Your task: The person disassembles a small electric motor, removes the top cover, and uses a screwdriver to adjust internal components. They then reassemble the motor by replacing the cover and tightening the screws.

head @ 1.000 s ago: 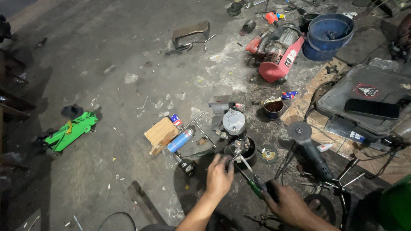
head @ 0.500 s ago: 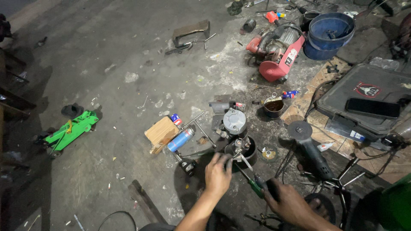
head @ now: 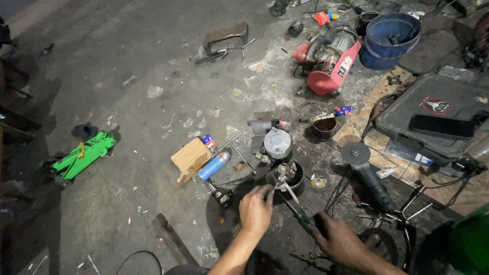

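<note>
My left hand (head: 256,209) pinches a small metal part at the near edge of a round black motor part (head: 287,176) on the concrete floor. My right hand (head: 340,239) grips the green-and-black handle of a screwdriver (head: 300,214), whose thin shaft points up-left to the same spot. A grey round metal housing (head: 277,143) stands just behind the black part. A blue spray can (head: 214,165) and a small wooden block (head: 191,158) lie to the left.
An angle grinder (head: 368,172) lies to the right beside a loose disc (head: 319,181). A red electric hoist (head: 329,60), a blue bucket (head: 389,33), a small tin (head: 324,125), a black case with a phone (head: 441,126) and a green floor jack (head: 80,156) lie around.
Both hands stay at the black motor part; they have shifted only slightly, and the view has barely moved.
</note>
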Demonstrator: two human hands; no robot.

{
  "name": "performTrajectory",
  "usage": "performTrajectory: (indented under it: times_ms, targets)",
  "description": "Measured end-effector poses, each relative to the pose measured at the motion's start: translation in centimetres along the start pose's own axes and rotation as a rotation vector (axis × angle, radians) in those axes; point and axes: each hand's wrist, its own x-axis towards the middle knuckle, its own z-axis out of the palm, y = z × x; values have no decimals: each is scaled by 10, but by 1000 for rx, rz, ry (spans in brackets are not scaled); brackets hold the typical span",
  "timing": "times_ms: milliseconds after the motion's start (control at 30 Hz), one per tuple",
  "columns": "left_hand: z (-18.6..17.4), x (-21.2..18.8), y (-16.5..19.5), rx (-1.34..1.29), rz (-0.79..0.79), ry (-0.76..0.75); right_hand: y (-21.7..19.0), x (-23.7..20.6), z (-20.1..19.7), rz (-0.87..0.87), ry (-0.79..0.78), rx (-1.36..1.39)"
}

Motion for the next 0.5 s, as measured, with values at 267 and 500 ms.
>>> performTrajectory:
  times_ms: [267,500]
  targets:
    - [5,-1,-1,-122,-13,-39,-5,-3,-1,103,-75,100]
    - [15,-1,-11,-71,32,-24,2,2,4,66,-82,240]
